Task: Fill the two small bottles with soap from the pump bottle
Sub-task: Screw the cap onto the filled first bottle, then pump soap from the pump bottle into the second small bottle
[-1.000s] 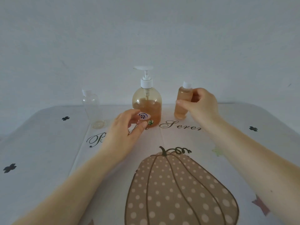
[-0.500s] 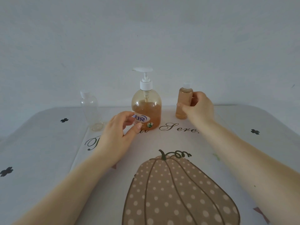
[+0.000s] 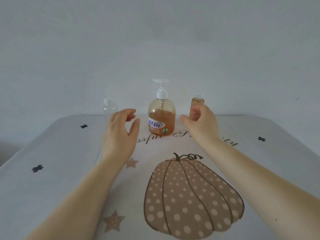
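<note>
The amber pump bottle point(image 3: 161, 116) with a white pump head stands upright at the far middle of the table, about half full of orange soap. To its right stands a small bottle point(image 3: 197, 103) filled with orange soap and capped white. My right hand point(image 3: 201, 124) is just in front of it, fingers spread, no longer gripping it. At the left a small clear bottle point(image 3: 109, 109) stands with nothing visible inside, partly hidden behind my left hand point(image 3: 121, 134), which is open with fingers curved and holds nothing.
The table point(image 3: 52, 179) wears a pale cloth printed with a dotted pumpkin point(image 3: 192, 198), stars, script lettering and small black clovers. A plain white wall rises right behind the bottles. The table's rounded edges fall away at left and right.
My right hand has let go of the filled small bottle and drawn back a little. My left hand has moved left, away from the pump bottle toward the clear bottle, and opened.
</note>
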